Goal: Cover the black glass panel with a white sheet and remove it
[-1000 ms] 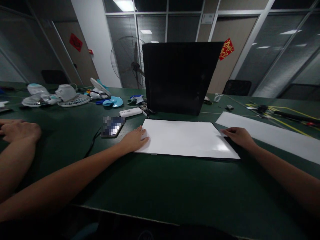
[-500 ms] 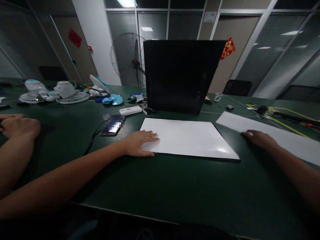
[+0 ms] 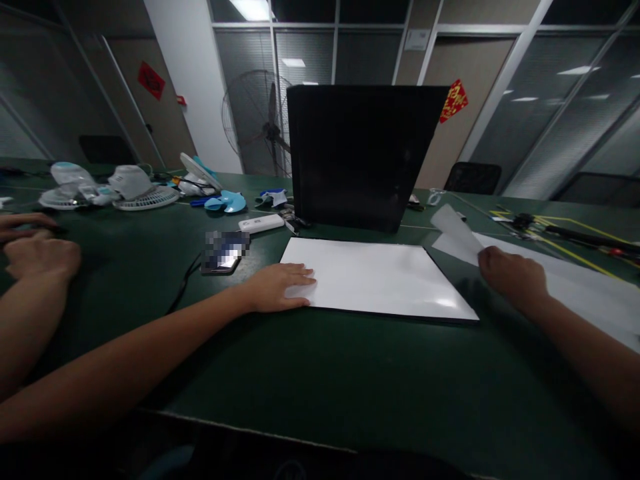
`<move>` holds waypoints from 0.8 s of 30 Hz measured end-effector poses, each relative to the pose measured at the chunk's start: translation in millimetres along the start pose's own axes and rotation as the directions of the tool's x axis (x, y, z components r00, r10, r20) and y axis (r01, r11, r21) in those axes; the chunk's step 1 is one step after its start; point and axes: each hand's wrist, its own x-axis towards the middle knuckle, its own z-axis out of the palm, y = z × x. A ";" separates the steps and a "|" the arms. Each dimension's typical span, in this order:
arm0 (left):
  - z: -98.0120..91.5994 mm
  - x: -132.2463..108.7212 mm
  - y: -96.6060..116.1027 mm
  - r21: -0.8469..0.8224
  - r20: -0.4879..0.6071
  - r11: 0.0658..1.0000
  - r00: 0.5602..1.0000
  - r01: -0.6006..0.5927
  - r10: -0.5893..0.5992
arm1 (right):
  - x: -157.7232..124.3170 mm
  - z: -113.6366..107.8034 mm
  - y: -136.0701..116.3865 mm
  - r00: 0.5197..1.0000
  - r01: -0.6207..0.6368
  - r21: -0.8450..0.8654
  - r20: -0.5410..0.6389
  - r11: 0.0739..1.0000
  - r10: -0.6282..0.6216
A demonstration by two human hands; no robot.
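Observation:
My left hand (image 3: pixel 280 288) lies flat, fingers stretched out, on the near left corner of a white board with a dark edge (image 3: pixel 380 277) that rests on the green table (image 3: pixel 320 380). My right hand (image 3: pixel 510 275) is closed on the near corner of a white paper sheet (image 3: pixel 560 280) to the right of the board, and that corner is lifted off the table. A tall black panel (image 3: pixel 360 153) stands upright just behind the board.
Another person's hands (image 3: pixel 35 250) rest at the far left. A phone (image 3: pixel 223 253), a white device (image 3: pixel 260 223), small fan parts (image 3: pixel 135 190) and blue pieces (image 3: pixel 225 201) lie at the back left. Cables and tools (image 3: pixel 565 227) lie at the back right.
My right hand moved from the board's right edge to the paper sheet, gripped its corner and lifted it. My left hand slid slightly further onto the board.

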 end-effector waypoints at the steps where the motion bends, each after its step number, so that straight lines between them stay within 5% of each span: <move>1: 1.0 0.0 -0.6 -0.003 -0.006 1.000 1.000 -0.003 0.003 | -6.7 -8.0 -10.8 0.998 0.053 -0.008 -0.035 0.999 -0.053; 5: 3.8 -0.8 0.4 -0.007 -0.044 1.000 0.999 0.014 -0.014 | -37.7 -34.0 -55.8 0.919 0.395 0.039 -0.030 0.918 -0.394; 9: 3.7 -1.8 5.0 0.007 -0.119 0.999 0.992 0.036 -0.034 | -69.6 -47.8 -90.9 0.728 0.670 0.298 -0.079 0.680 -0.681; 12: 2.6 -2.1 5.7 0.008 -0.132 1.000 0.991 0.002 -0.001 | -90.0 -51.4 -109.4 0.592 0.776 0.387 -0.175 0.498 -0.786; 15: 0.7 -2.0 4.3 0.020 -0.118 0.996 0.989 -0.086 0.088 | -104.8 -50.4 -122.8 0.521 0.824 0.406 -0.266 0.396 -0.811; 20: 0.8 -1.1 2.6 0.075 -0.141 0.956 0.946 -0.283 0.291 | -109.6 -50.3 -127.8 0.477 0.827 0.485 -0.340 0.284 -0.811; 22: 1.5 -1.1 1.7 0.106 -0.190 0.943 0.925 -0.315 0.330 | -101.4 -51.6 -122.5 0.525 0.792 0.529 -0.333 0.306 -0.783; 24: 0.7 -2.0 0.7 0.158 -0.245 0.931 0.900 -0.329 0.359 | -86.9 -50.4 -113.1 0.641 0.717 0.559 -0.294 0.416 -0.709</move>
